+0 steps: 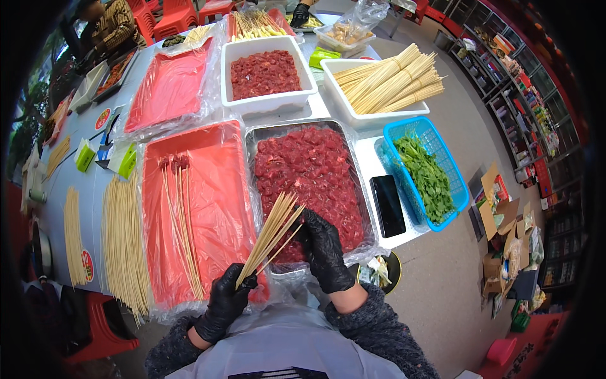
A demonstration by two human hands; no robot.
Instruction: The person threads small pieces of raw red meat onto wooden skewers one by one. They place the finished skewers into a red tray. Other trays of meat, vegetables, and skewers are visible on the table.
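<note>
In a black glove, my left hand (228, 297) is closed round the lower ends of a bundle of bamboo skewers (268, 235). One skewer stands apart from the bundle and slants toward my right hand (323, 247). That hand, also gloved in black, is bent with its fingertips together at the skewer's upper end; what they pinch is hidden. Both hands are at the near side of a metal tray of raw diced red meat (306, 165). Left of it, a red tray (218, 189) lined with clear plastic holds several skewers with meat (180, 208) at their far ends.
Bare skewers (123, 237) lie along the left. Beyond are an empty red tray (169, 82), a white tub of meat (268, 106) and a white tub of skewers (369, 118). At right sit a phone (387, 205) and a blue basket (456, 189) of green herbs. Another person sits far left.
</note>
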